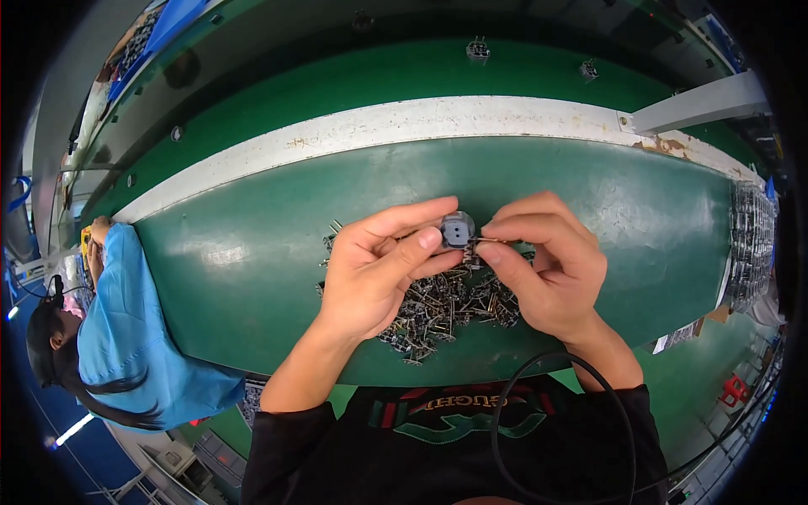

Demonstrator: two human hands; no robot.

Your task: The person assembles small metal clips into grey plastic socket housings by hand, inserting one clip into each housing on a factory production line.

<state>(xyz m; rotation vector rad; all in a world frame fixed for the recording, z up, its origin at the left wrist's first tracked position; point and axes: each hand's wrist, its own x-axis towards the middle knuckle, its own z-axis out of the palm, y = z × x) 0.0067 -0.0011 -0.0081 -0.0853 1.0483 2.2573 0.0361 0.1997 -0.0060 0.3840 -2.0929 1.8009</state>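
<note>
Over the middle of the green workbench (261, 227), my left hand (370, 273) grips a small grey part (457, 233) with a squarish face and two dark holes, like a socket insert. Its thumb and fingers close round the part's left side and underside. Touching the part's right edge, my right hand (551, 265) pinches a thin metal piece (484, 241) between thumb and forefinger; its exact kind is too small to tell. Beneath both hands lies a heap of small metal parts with pins (433, 311), partly hidden by my left hand.
A white rail (404, 114) crosses behind the bench, with a green belt (396, 69) carrying scattered parts beyond it. At left sits a co-worker in blue (139, 328). Clear stacked trays (749, 244) stand at the right end. A black cable (497, 429) loops before my shirt.
</note>
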